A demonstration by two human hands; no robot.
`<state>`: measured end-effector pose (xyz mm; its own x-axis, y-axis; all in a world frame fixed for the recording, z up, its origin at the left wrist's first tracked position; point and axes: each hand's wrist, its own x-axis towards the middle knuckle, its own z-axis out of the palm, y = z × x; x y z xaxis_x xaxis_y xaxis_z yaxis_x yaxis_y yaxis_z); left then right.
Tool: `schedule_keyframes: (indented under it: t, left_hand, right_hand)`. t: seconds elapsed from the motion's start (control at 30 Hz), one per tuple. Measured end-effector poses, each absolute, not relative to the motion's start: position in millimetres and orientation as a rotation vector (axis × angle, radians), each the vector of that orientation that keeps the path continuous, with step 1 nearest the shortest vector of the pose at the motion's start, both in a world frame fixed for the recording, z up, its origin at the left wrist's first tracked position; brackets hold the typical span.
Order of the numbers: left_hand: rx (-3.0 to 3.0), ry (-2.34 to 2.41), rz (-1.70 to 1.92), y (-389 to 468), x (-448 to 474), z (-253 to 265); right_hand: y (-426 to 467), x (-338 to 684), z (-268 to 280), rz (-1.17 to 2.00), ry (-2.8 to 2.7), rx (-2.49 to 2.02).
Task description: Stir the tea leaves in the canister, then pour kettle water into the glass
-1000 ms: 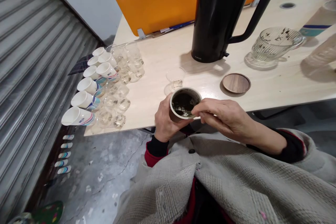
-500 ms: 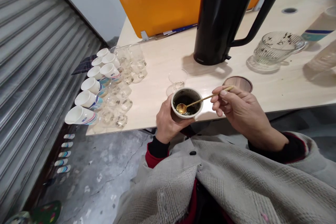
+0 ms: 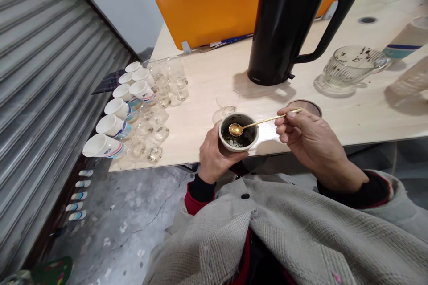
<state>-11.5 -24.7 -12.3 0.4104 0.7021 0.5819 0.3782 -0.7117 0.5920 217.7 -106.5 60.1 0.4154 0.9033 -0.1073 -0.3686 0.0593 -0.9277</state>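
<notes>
My left hand is wrapped round a cup with a pale rim, held at the table's front edge. Dark wet tea leaves lie inside it. Between thumb and fingers, my right hand pinches the thin handle of a gold spoon. The spoon's bowl is over the cup's mouth, above the leaves. Just behind my right fingers lies a round brown wooden piece, perhaps a lid or coaster, partly covered by the hand. A small clear glass stands right behind the cup.
A black electric kettle stands behind, before an orange divider. To its right is a ribbed glass cup with dark leaf bits, near paper cups. Several paper cups and small clear glasses line the table's left end.
My right hand has moved slightly right, and the spoon's bowl has shifted right and up from the leaves. My left hand still holds the cup in nearly the same place.
</notes>
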Motion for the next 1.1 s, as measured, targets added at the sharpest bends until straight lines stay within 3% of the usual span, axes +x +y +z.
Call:
schedule_keyframes:
  t: [0.27, 0.37, 0.7, 1.1]
  left_hand:
    - [2.326, 0.943, 1.218, -24, -11, -15]
    - [2.309, 0.966, 1.191, -25, -11, -13]
    - [2.267, 1.021, 1.143, -27, -10, -10]
    - [2.243, 0.997, 1.177, -25, -10, -14]
  right_hand:
    - [-117, 204, 91, 0.652, -1.345, -1.277]
    - [-114, 199, 101, 0.643, -1.518, -1.277]
    - [-107, 193, 91, 0.863, -0.852, -1.149]
    - [-104, 195, 78, 0.840, -0.810, -1.133]
